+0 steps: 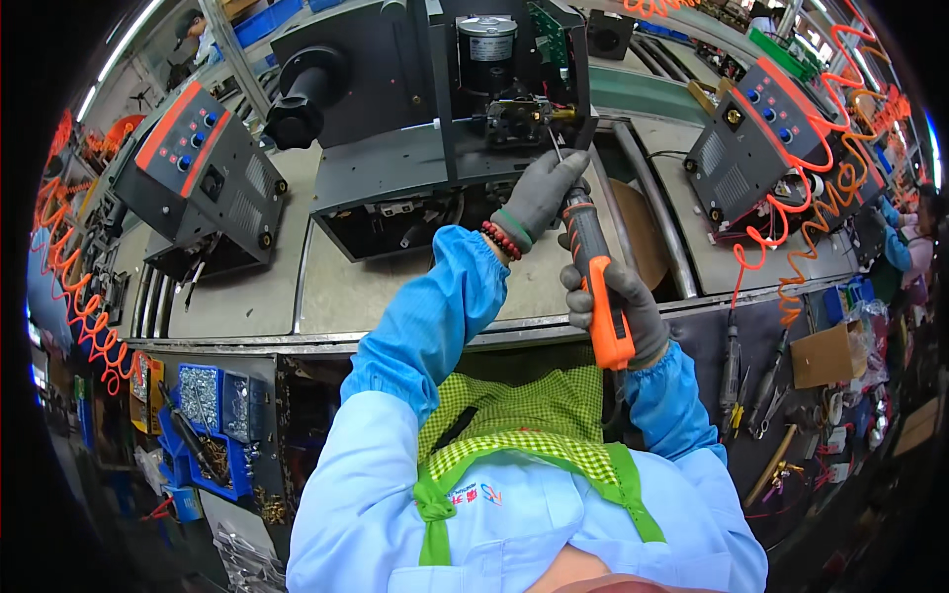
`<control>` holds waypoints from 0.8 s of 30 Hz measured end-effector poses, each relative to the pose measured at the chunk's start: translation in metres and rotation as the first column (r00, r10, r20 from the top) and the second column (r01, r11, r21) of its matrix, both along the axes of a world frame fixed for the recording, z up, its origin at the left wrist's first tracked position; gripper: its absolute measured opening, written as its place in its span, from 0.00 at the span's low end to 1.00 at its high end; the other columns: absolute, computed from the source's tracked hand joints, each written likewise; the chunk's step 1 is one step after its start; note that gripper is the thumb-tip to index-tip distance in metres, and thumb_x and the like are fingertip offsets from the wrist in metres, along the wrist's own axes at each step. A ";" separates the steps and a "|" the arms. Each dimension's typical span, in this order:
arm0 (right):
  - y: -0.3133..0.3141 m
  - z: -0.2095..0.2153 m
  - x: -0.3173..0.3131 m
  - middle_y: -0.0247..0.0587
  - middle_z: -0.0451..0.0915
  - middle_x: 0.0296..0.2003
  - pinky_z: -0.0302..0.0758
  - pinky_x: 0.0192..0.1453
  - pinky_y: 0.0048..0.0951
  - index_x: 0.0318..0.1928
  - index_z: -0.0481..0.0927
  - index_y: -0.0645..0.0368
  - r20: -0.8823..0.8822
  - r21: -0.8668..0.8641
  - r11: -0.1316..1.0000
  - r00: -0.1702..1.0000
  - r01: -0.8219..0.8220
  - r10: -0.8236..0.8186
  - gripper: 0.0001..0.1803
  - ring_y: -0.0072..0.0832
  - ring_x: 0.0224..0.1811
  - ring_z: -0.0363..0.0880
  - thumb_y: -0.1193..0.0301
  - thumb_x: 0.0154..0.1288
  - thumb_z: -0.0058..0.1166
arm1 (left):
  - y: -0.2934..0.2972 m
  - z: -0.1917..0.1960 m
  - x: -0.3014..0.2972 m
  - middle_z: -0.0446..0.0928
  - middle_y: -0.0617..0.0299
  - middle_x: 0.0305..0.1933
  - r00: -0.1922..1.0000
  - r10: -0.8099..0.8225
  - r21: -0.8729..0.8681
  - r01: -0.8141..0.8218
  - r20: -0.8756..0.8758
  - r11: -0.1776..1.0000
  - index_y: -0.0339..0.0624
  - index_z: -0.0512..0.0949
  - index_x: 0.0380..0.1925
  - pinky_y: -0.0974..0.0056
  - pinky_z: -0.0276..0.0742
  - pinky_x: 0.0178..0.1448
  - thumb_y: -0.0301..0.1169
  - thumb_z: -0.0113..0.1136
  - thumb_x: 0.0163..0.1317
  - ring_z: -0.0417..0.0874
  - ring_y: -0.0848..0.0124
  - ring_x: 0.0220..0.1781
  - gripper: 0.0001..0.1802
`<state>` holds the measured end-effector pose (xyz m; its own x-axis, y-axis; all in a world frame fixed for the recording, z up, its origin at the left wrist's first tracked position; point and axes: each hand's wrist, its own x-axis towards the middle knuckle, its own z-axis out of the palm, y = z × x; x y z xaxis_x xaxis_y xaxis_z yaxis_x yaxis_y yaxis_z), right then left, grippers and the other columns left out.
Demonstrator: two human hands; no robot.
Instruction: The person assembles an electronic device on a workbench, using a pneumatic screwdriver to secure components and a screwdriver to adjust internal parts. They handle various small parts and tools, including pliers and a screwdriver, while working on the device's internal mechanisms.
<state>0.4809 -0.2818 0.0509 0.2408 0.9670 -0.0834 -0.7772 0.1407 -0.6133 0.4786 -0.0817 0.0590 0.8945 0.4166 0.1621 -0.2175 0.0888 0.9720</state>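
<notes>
In my gloved right hand (633, 306) is an orange and black electric screwdriver (605, 306), its handle wrapped by the fingers. My gloved left hand (544, 193) is closed at the front of the tool, around the base of its thin bit. The bit points up at a metal mechanism (518, 123) inside an opened dark grey machine (381, 163). Whether the tip touches a screw is too small to tell. A cylindrical motor (487, 54) sits above the mechanism, and a black spool holder (308, 91) sticks out from the machine's left panel.
Similar grey and orange machines stand at left (203, 173) and right (761, 138). Coiled orange air hoses (825, 203) hang on both sides. Blue bins (203, 395) of screws are below left. Hand tools and a cardboard box (828, 356) lie below right. People work farther off.
</notes>
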 end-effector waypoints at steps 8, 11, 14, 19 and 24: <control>0.014 -0.002 0.012 0.43 0.72 0.41 0.81 0.34 0.25 0.60 0.61 0.60 -0.044 0.018 1.000 0.999 0.008 -0.007 0.34 0.24 0.34 0.76 0.60 0.58 0.61 | 0.009 -0.001 0.010 0.74 0.65 0.28 1.000 0.004 0.001 -0.004 0.009 1.000 0.40 0.74 0.37 0.71 0.73 0.34 0.46 0.50 0.67 0.74 0.78 0.27 0.19; 0.015 0.001 0.014 0.42 0.72 0.40 0.80 0.33 0.25 0.60 0.61 0.60 -0.070 0.026 1.000 0.998 0.000 0.002 0.34 0.24 0.33 0.75 0.60 0.59 0.61 | 0.013 -0.005 0.015 0.74 0.65 0.28 0.999 0.017 0.025 -0.018 0.036 1.000 0.40 0.74 0.36 0.71 0.72 0.33 0.46 0.49 0.67 0.74 0.78 0.27 0.19; 0.015 0.015 0.010 0.42 0.72 0.39 0.80 0.33 0.25 0.59 0.62 0.60 -0.172 0.051 0.999 0.985 0.013 -0.004 0.32 0.23 0.33 0.75 0.60 0.61 0.59 | 0.010 0.000 0.014 0.74 0.66 0.26 0.999 0.020 -0.012 -0.020 0.044 1.000 0.40 0.75 0.34 0.71 0.72 0.33 0.46 0.49 0.67 0.73 0.78 0.26 0.18; 0.027 0.043 0.003 0.42 0.73 0.37 0.80 0.32 0.24 0.56 0.63 0.61 -0.201 0.009 1.000 0.980 -0.008 0.010 0.25 0.23 0.32 0.76 0.61 0.65 0.55 | 0.013 0.009 0.017 0.72 0.67 0.23 0.999 -0.020 -0.378 0.038 0.051 0.925 0.43 0.75 0.30 0.70 0.72 0.28 0.40 0.54 0.66 0.73 0.78 0.22 0.13; 0.028 0.035 0.002 0.42 0.73 0.37 0.80 0.32 0.24 0.56 0.63 0.64 -0.157 0.015 1.000 0.988 0.010 -0.007 0.28 0.24 0.32 0.76 0.60 0.64 0.56 | 0.011 0.009 0.013 0.73 0.67 0.23 0.997 0.008 -0.330 0.019 0.078 0.944 0.43 0.74 0.30 0.70 0.72 0.27 0.39 0.54 0.65 0.73 0.77 0.21 0.12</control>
<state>0.4828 -0.2537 0.0861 0.2342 0.9664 -0.1059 -0.8622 0.1561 -0.4820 0.4912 -0.0704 0.0685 0.8872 0.4536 0.0845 -0.2891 0.4036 0.8681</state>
